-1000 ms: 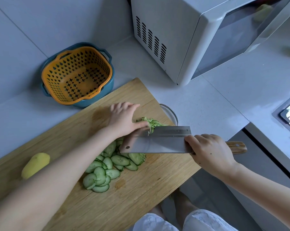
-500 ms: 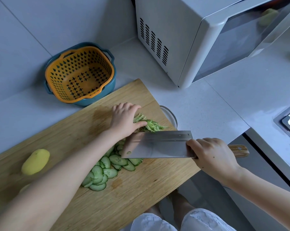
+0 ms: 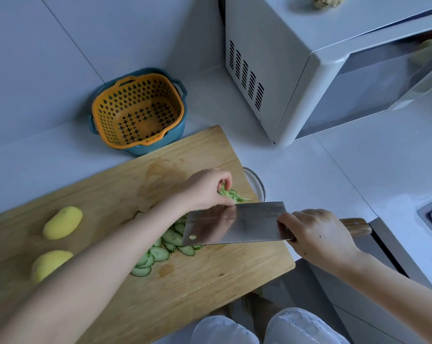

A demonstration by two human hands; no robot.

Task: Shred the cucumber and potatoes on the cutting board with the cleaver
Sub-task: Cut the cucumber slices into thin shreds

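- The board [image 3: 110, 194] lay on the bench [image 3: 309, 170], and all the task's things were on it.
- The right hand [image 3: 319, 234] stood at the board's near right edge. Its grip was closed round the cleaver [image 3: 234, 224] where blade meets handle.
- The blade stood on edge over the board's right half, across the cucumber.
- The left hand [image 3: 205, 189] sat just behind the blade. Its grip was narrow, the fingertips curled down and pinching the shreds [image 3: 232, 194] at the board's far right.
- Done, as I judged it: the cucumber was cut wholly into slices [image 3: 165, 247], and a small heap of these was already in strips.
- Most slices were uncut, fanned from under the blade toward the board's near middle.
- Neither potato had been touched. One potato [image 3: 62, 222] and a second potato [image 3: 50, 265] lay whole at the board's left end, well apart from the blade.
- My estimate was well under half done, with the rest of the cucumber and both potatoes left.
- A bowl [image 3: 257, 182] peeped out just past the board's right edge, and a basket [image 3: 138, 110] stood behind the board.
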